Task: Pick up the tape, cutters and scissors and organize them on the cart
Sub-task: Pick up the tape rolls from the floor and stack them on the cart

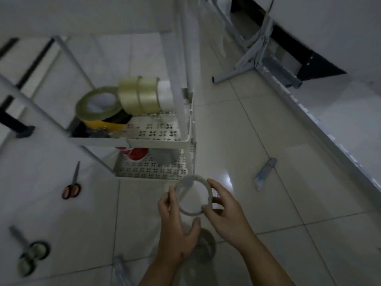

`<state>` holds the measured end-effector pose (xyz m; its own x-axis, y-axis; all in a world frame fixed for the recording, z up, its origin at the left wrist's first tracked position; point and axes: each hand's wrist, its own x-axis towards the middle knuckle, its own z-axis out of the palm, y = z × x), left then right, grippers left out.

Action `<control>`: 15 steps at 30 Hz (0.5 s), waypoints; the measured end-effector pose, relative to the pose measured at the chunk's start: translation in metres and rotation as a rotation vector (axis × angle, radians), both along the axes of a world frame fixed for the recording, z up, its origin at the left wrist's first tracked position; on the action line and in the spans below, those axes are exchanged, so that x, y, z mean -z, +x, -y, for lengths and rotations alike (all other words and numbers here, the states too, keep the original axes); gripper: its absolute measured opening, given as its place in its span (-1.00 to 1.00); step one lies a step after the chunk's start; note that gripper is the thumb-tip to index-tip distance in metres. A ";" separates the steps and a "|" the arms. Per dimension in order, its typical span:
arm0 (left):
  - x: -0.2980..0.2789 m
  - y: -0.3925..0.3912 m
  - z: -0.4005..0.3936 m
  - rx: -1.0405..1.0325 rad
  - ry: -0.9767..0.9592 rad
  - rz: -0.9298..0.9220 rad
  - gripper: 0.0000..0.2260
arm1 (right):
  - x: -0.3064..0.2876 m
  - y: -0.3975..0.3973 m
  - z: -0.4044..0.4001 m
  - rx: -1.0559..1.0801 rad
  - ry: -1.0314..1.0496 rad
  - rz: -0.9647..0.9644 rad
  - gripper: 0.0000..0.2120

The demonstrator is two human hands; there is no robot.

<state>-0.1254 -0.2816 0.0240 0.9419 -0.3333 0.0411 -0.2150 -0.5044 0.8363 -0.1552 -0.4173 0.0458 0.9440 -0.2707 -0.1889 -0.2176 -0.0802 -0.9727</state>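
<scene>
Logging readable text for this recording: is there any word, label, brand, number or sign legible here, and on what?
None can be read.
Cutter on the floor: pale marks on its body, too blurred to read.
Yellow tape roll on the cart: no print visible.
Red item on the lower shelf: mostly hidden, no text shows.
Tape ring held by both hands: plain.

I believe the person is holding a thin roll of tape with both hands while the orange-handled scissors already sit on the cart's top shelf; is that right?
Not quite. The head view shows the orange-handled scissors lying on the floor left of the cart, not on its top shelf. The rest holds: the left hand and right hand both hold the thin roll of tape.
</scene>
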 end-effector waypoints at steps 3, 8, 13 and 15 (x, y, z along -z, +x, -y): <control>-0.026 0.010 -0.031 -0.093 -0.042 0.119 -0.28 | -0.029 0.010 -0.035 -0.085 -0.029 0.076 -0.47; -0.078 0.058 -0.069 -0.052 -0.109 0.307 -0.32 | -0.073 0.050 -0.075 -0.123 -0.157 0.258 -0.41; -0.118 0.122 -0.080 -0.003 -0.193 0.294 -0.44 | -0.098 0.107 -0.089 -0.042 -0.342 0.299 -0.40; -0.123 0.147 -0.079 0.041 -0.170 0.221 -0.43 | -0.101 0.129 -0.088 -0.017 -0.404 0.289 -0.43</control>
